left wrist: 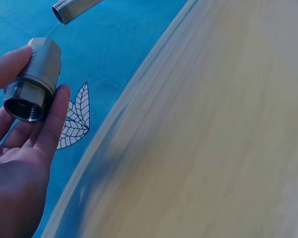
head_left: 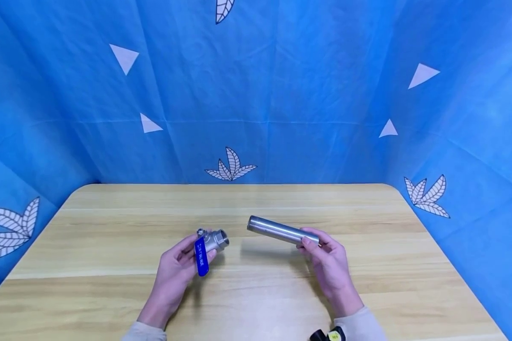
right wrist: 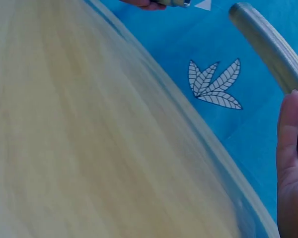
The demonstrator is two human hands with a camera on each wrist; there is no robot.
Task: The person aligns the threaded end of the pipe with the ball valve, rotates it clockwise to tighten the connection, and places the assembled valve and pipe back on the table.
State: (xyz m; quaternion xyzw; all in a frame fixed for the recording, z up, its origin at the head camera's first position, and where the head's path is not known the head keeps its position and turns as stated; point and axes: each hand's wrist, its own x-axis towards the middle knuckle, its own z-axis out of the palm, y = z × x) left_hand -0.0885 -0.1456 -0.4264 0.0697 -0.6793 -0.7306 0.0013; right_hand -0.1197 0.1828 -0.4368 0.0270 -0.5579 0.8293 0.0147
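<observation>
My left hand (head_left: 177, 267) grips a steel ball valve (head_left: 216, 240) above the table, its blue lever handle (head_left: 201, 256) hanging toward me. In the left wrist view the valve (left wrist: 39, 69) sits between thumb and fingers, and a threaded, hollow end faces the camera. My right hand (head_left: 327, 263) holds a steel pipe (head_left: 277, 229) near one end. The pipe's other end, threaded, points left toward the valve, with a gap between them. In the right wrist view the pipe (right wrist: 268, 44) rises from the hand (right wrist: 294, 198) at the right edge.
A light wooden table (head_left: 111, 227) lies beneath both hands. Blue cloth (head_left: 256, 85) with white leaf and triangle prints hangs behind it and at both sides. A dark device with a yellow label (head_left: 334, 336) is at the right wrist.
</observation>
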